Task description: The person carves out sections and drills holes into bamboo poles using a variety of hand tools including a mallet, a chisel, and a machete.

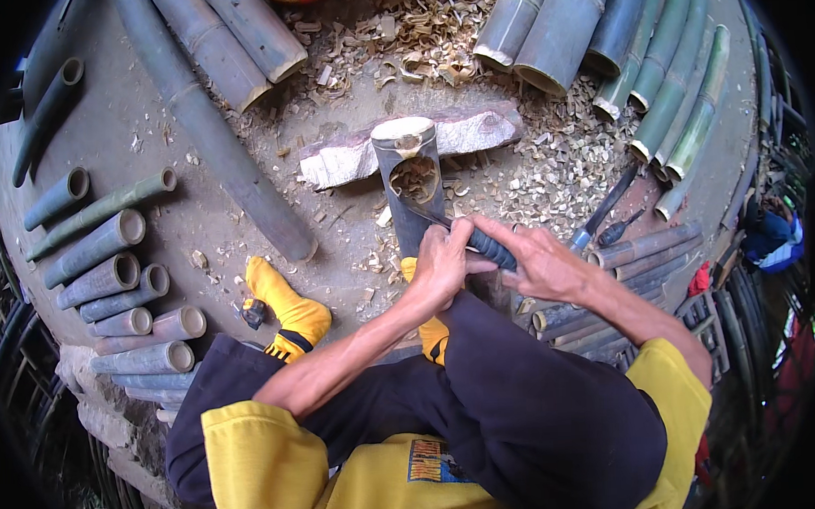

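Note:
In front of me a dark bamboo tube (397, 210) leans with its pale far end over a whitish wood block (341, 164). An oval opening cut into its upper side has curled shavings inside. A knife (492, 249) with a dark wrapped handle points into the near edge of this opening. Closed about the knife where handle meets blade is my left hand (445, 264), close above the tube. My right hand (544, 260) grips the handle from the right. Part of the blade is hidden by my fingers. My yellow-socked foot (411, 269) is beside the tube's near part.
Several cut bamboo tubes (115, 236) lie at the left, with a long pole (234, 171) nearby. More bamboo (561, 34) lies at the far right. Shavings (557, 173) cover the ground around the block. Another blade tool (595, 219) and stacked bamboo (641, 251) lie right of my hands.

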Action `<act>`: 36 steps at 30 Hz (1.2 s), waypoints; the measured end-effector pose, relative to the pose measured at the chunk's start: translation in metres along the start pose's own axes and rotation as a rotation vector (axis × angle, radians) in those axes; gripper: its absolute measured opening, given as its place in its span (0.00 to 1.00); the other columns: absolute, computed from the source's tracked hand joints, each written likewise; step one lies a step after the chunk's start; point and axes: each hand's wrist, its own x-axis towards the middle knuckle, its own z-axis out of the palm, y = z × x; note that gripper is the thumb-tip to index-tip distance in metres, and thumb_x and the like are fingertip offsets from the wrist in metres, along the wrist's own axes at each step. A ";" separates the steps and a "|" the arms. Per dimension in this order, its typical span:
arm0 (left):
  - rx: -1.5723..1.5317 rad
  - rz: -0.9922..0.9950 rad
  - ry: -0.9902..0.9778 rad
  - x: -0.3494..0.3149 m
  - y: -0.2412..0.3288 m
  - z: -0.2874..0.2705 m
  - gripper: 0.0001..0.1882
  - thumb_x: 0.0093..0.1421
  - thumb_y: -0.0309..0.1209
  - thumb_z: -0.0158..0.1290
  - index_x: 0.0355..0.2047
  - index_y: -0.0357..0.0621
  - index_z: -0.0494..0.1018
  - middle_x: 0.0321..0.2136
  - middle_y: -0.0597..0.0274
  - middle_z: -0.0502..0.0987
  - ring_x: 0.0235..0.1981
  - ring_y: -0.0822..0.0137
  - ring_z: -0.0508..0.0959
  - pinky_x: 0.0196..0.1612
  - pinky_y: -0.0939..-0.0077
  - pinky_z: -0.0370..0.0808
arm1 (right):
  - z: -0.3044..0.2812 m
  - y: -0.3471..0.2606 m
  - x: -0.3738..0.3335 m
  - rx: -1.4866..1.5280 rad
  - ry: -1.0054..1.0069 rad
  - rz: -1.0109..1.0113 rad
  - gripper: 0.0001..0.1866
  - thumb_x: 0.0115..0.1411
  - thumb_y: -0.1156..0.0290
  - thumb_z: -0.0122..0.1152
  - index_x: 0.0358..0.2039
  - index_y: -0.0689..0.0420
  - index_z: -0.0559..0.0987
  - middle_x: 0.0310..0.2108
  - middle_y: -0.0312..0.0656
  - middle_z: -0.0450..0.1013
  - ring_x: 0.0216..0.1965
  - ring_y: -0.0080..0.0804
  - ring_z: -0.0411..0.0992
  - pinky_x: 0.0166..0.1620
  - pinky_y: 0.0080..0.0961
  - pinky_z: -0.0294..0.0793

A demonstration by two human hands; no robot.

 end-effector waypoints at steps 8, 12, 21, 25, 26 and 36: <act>0.334 -0.106 0.002 0.002 0.018 -0.033 0.21 0.61 0.37 0.41 0.32 0.25 0.70 0.26 0.51 0.74 0.25 0.61 0.78 0.28 0.70 0.80 | 0.061 -0.020 0.015 0.331 0.212 0.073 0.38 0.49 0.74 0.56 0.60 0.56 0.53 0.33 0.66 0.71 0.33 0.63 0.72 0.37 0.48 0.73; 0.208 -0.126 0.046 0.001 0.017 -0.023 0.19 0.61 0.36 0.43 0.34 0.28 0.71 0.28 0.54 0.74 0.30 0.64 0.78 0.28 0.73 0.80 | 0.055 -0.012 0.013 0.240 0.204 0.043 0.37 0.49 0.74 0.56 0.60 0.55 0.54 0.34 0.64 0.71 0.34 0.60 0.73 0.38 0.48 0.73; -0.859 0.289 -0.389 0.035 0.018 0.007 0.15 0.63 0.29 0.48 0.48 0.37 0.65 0.49 0.54 0.68 0.53 0.61 0.69 0.59 0.63 0.67 | -0.051 -0.023 0.038 -1.146 0.730 -0.303 0.12 0.47 0.72 0.55 0.36 0.54 0.74 0.29 0.37 0.72 0.31 0.31 0.69 0.36 0.30 0.68; -1.262 0.390 -0.562 0.034 0.026 -0.002 0.15 0.63 0.30 0.48 0.48 0.38 0.66 0.49 0.55 0.70 0.53 0.63 0.69 0.61 0.66 0.63 | -0.079 -0.085 0.076 -1.410 0.445 -0.340 0.05 0.47 0.66 0.60 0.18 0.52 0.77 0.19 0.34 0.74 0.25 0.27 0.72 0.33 0.27 0.68; -1.344 0.420 -0.623 0.036 0.029 -0.006 0.16 0.63 0.31 0.48 0.49 0.37 0.66 0.49 0.55 0.71 0.53 0.64 0.69 0.61 0.67 0.63 | -0.087 -0.104 0.085 -1.452 0.294 -0.309 0.05 0.47 0.66 0.59 0.17 0.51 0.77 0.18 0.33 0.74 0.25 0.27 0.72 0.33 0.27 0.69; 0.722 0.708 1.223 0.003 -0.039 -0.138 0.29 0.42 0.31 0.62 0.42 0.34 0.62 0.35 0.56 0.66 0.33 0.61 0.68 0.40 0.70 0.67 | 0.037 0.082 -0.011 -0.054 0.509 -0.086 0.19 0.42 0.71 0.60 0.38 0.58 0.72 0.26 0.54 0.71 0.32 0.51 0.72 0.36 0.44 0.71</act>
